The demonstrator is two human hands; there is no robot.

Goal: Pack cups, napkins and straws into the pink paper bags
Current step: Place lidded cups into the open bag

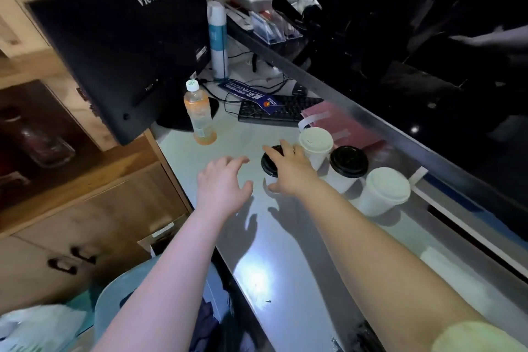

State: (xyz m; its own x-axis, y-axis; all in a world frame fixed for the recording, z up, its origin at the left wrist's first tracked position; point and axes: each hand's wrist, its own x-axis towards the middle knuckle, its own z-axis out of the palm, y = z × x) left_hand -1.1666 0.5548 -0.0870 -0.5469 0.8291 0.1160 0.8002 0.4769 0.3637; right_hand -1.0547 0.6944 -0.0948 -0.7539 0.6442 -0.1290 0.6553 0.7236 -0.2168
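Several white paper cups stand on the pale counter (280, 251). One black-lidded cup (269, 162) sits under my right hand (291, 170), whose straight fingers lie over the lid while the thumb reaches down its near side. To its right stand a white-lidded cup (315, 141), a second black-lidded cup (348, 161) and another white-lidded cup (387, 187). My left hand (223, 183) hovers with spread fingers just left of the covered cup, holding nothing. Pink paper bags (345, 123) with white handles lie flat behind the cups. I see no napkins or straws.
A black monitor (125, 57) stands at the back left, with an orange drink bottle (200, 114) and a keyboard (280, 111) near it. A raised dark ledge (371, 111) runs along the right side. Wooden cabinets (85, 194) lie to the left.
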